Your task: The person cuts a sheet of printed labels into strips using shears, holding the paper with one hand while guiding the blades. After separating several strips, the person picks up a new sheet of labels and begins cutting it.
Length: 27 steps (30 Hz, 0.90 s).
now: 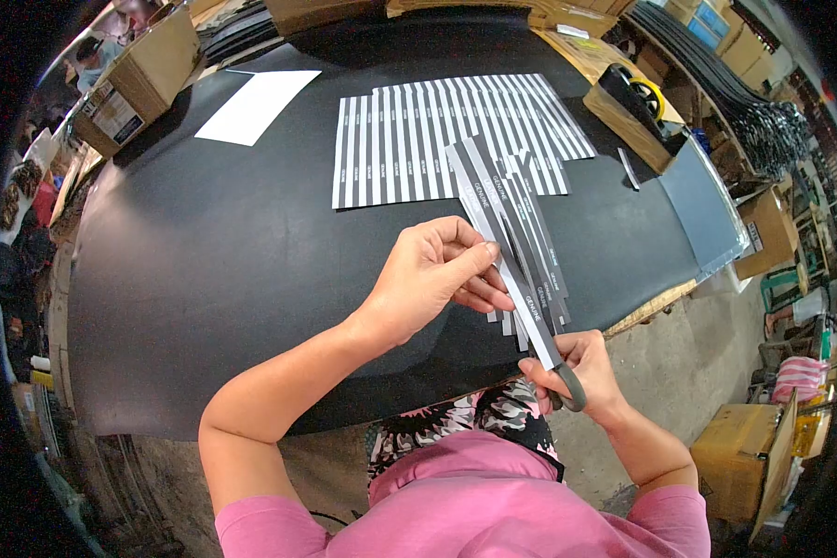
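My left hand (442, 265) pinches a black-and-white printed paper strip (532, 321) marked "GENUINE" between thumb and fingers. Dark-handled scissors (570, 386) are gripped in my right hand (591, 367); their blades lie along the strip and are partly hidden by it. Beneath and beside them, several cut strips (551, 256) with the same lettering lie in a loose pile on the black tabletop (205, 260). Farther back, striped printed sheets (409, 149) overlap one another, their lower right part covered by the strips.
A white sheet (259, 107) lies at the back left, near a cardboard box (139, 84). At the right stand an open carton (628, 121) with a yellow tape roll (656, 98), a thin dark tool (629, 169) and a grey sheet (702, 209). Black strips (744, 102) are stacked beyond.
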Motion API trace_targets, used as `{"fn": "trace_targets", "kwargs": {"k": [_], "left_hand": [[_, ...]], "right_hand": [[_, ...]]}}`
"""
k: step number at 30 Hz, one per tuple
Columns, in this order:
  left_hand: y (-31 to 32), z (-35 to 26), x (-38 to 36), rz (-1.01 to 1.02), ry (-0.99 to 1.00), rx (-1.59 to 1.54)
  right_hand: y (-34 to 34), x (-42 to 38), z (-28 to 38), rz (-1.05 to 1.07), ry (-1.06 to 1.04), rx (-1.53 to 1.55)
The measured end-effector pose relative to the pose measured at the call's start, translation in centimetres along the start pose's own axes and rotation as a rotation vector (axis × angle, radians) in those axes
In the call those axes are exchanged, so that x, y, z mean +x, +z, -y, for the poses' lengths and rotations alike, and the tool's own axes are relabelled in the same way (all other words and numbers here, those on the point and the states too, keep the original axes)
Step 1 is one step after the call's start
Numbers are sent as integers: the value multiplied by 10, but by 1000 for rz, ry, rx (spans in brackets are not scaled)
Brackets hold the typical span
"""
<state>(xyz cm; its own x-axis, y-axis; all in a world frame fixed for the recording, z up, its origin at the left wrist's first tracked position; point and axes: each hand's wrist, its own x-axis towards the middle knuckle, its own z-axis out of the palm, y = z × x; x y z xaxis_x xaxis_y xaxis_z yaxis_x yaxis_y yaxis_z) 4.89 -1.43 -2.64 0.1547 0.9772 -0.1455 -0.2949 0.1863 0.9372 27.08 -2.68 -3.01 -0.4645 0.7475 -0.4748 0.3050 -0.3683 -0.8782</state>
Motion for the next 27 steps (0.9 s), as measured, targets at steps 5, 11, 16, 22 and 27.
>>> {"fn": "trace_targets", "kwargs": {"k": [5, 11, 16, 22, 27], "left_hand": [[1, 0, 0, -7, 0, 4], [3, 1, 0, -13, -2, -5], [3, 2, 0, -11, 5, -13], [3, 3, 0, -6, 1, -17], [2, 4, 0, 0, -5, -29]], "right_hand": [[-1, 1, -4, -5, -21, 5], [-2, 1, -8, -5, -30, 25], [-2, 0, -7, -11, -23, 26], [0, -1, -4, -14, -29, -12], [-1, -1, -6, -24, -13, -22]]}}
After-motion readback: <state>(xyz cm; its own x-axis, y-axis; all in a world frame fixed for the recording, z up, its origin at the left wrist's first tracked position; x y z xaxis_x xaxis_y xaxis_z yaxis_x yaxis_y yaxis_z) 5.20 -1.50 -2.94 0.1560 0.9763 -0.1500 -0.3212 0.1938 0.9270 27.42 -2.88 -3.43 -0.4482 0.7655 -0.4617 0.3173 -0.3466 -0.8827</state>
